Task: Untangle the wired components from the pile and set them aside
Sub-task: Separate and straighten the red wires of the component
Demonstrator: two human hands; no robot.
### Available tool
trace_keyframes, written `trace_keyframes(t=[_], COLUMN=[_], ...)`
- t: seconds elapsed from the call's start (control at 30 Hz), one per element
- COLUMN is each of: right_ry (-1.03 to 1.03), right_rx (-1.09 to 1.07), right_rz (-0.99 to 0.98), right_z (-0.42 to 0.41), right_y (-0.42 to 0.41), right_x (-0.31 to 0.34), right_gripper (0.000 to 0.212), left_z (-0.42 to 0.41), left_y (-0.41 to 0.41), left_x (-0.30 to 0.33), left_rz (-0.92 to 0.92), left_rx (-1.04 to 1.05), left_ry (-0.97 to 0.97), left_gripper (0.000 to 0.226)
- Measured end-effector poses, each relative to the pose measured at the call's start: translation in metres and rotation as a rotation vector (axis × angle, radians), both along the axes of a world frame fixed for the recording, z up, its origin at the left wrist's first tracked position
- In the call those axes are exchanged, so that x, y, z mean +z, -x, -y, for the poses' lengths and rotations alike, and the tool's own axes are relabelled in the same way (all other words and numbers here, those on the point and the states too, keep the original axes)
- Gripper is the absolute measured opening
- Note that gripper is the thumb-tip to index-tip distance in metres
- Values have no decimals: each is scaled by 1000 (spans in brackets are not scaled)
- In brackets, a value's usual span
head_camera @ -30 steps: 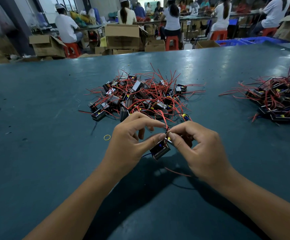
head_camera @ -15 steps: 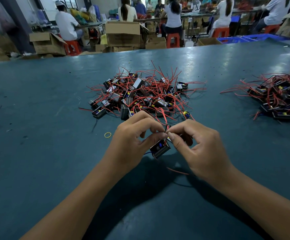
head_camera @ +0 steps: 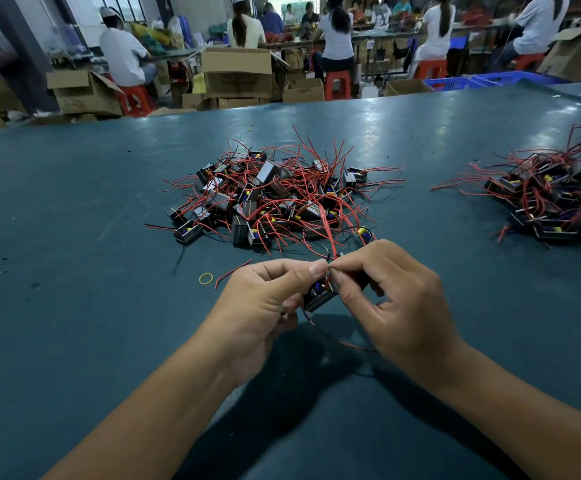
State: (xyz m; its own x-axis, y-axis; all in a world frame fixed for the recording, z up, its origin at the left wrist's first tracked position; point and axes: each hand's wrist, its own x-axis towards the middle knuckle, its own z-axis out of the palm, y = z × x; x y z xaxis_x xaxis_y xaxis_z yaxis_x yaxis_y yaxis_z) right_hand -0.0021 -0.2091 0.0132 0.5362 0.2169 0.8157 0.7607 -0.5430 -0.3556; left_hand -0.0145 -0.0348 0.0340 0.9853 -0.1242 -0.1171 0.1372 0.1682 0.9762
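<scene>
Evidently both hands, left hand (head_camera: 264, 299) and right hand (head_camera: 396, 306), pinched one small black wired component (head_camera: 318, 296) above the teal tabletop (head_camera: 74, 306), whose red lead (head_camera: 327, 233) ran to the tangled pile (head_camera: 275, 199); tugging risked dragging neighbours.

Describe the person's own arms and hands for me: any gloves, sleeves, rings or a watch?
Both arms are bare as far up as the view shows, with no sleeve visible. The left hand and right hand wear no gloves. No rings, watch or wristband show. The nails are short and unpainted.
</scene>
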Motion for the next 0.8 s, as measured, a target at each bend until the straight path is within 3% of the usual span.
trace_keyframes(t=[0.3, 0.47, 0.67, 0.8], right_ry=[22, 37, 21, -20], right_rx=[8, 7, -15, -30], right_rz=[18, 29, -38, -145], right_z=[-2, -2, -3, -1], right_y=[1, 1, -1, -1], right_x=[-2, -3, -3, -2], right_gripper=[11, 9, 9, 6], left_z=[7, 3, -7, -13], left_y=[5, 3, -5, -9], left_x=[4, 1, -2, -8], left_rz=[-24, -43, 236, 376], left_rx=[-26, -58, -43, -87], left_ry=[52, 10, -209, -403], left_gripper=[17, 31, 14, 18])
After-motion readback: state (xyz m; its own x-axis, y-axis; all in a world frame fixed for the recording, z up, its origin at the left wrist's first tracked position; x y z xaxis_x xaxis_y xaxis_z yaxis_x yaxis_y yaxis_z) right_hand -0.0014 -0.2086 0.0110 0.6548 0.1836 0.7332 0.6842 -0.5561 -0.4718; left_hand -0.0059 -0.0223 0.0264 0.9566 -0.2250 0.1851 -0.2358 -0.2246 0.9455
